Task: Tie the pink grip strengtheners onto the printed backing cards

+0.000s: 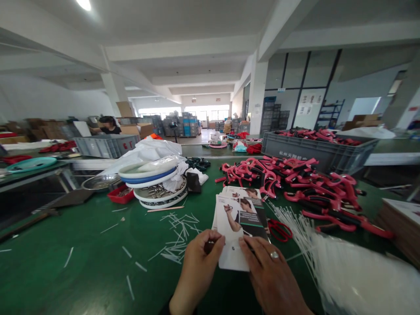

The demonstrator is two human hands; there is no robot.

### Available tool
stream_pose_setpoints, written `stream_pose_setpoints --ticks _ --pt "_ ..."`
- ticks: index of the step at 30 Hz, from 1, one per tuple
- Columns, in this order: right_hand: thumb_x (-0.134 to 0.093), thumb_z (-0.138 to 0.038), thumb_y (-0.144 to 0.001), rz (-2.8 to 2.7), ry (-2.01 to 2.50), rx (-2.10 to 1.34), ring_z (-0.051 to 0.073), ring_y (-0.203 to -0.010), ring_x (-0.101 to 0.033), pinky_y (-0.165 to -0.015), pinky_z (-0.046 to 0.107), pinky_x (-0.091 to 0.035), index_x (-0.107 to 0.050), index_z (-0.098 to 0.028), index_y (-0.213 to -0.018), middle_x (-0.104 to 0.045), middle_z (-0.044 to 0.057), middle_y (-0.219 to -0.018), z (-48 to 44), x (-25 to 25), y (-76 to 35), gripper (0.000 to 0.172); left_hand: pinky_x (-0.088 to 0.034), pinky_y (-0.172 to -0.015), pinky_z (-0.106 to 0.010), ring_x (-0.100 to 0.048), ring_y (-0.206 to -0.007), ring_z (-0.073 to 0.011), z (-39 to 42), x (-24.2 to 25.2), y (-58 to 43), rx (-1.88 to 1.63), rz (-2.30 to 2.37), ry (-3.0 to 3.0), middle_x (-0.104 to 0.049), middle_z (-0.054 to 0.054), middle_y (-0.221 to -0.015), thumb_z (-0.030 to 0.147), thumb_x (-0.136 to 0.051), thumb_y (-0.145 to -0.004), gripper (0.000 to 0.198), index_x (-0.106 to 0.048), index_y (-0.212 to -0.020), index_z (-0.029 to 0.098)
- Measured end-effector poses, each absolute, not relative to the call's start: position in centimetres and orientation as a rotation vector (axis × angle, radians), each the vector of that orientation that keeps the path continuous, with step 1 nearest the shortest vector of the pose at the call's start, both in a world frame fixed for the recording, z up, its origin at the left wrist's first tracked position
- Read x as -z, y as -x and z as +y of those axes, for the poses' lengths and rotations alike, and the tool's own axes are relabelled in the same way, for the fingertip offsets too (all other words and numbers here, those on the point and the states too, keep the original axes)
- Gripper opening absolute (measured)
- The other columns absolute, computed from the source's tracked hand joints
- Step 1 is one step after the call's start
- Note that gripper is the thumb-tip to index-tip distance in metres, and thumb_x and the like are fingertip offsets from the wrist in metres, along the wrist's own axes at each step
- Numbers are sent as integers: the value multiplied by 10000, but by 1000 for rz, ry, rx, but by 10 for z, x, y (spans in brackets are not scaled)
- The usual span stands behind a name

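Both my hands hold a printed card (232, 232) with a photo of a person's raised arm on it. My left hand (198, 267) pinches its lower left edge, and my right hand (272, 273), with a ring on one finger, presses on its lower right part. Behind it lies a small stack of similar cards (241, 192) on the green worktable (82, 258). To the right lies a heap of red-and-black handled tools (311, 188). Closer to my right hand are a red cord loop (279, 230) and a bundle of white cable ties (298, 232) running into a clear plastic bag (361, 280).
Thin white plastic strips (177, 232) lie scattered left of my hands. Stacked round white trays (157, 183), a white bag (144, 151), a red tray (121, 194) and a metal bowl (100, 182) stand beyond. A grey crate (318, 153) holds more red tools. A co-worker (108, 126) stands far back.
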State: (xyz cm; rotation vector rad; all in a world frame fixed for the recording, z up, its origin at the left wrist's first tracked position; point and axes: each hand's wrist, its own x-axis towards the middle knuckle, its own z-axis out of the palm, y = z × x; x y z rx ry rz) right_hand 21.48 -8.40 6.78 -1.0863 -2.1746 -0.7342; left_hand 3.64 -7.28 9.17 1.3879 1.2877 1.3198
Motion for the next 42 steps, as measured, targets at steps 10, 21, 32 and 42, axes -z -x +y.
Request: stream_pose_setpoints --ticks 10,21,32,42 --pt "-435 -65 -750 -2196 1322 655 272 -1029 -558 -830 423 -505 -527 -118 -1212 -598 147 -1154 -62 -57 -241 474 -403 -716 -284 -571 -744 -185 -38 -79 -50 -1647 1349 -1558 -637 -37 -841 302 -455 -844 120 -535 -811 218" --pt "-512 -456 -826 -2405 1322 119 217 -1208 -453 -970 344 -413 -420 -164 -1314 -470 118 -1332 -16 -84 -304 576 -419 -847 -340 -601 -896 -227 -4 -59 -37 -1548 1323 -1617 -661 -64 -896 387 -567 -776 228 -602 -896 196" --pt "-518 -201 -872 -2337 1881 571 225 -1050 -548 -847 416 -471 -483 -186 -1238 -496 106 -1275 144 -75 -346 368 -228 -1091 -464 -274 -1326 -254 -1 -27 -24 -1195 1157 -1962 -310 -57 -1448 412 -504 -834 517 -394 -1327 303" --pt "-532 -205 -858 -2457 1732 721 240 -1118 -486 -959 489 -325 -612 -164 -991 -585 70 -1137 190 -89 -329 160 -297 -1041 -538 -272 -1319 -333 -4 -23 -18 -1119 1187 -2305 -333 -98 -1435 550 -534 -753 698 -331 -1363 281"
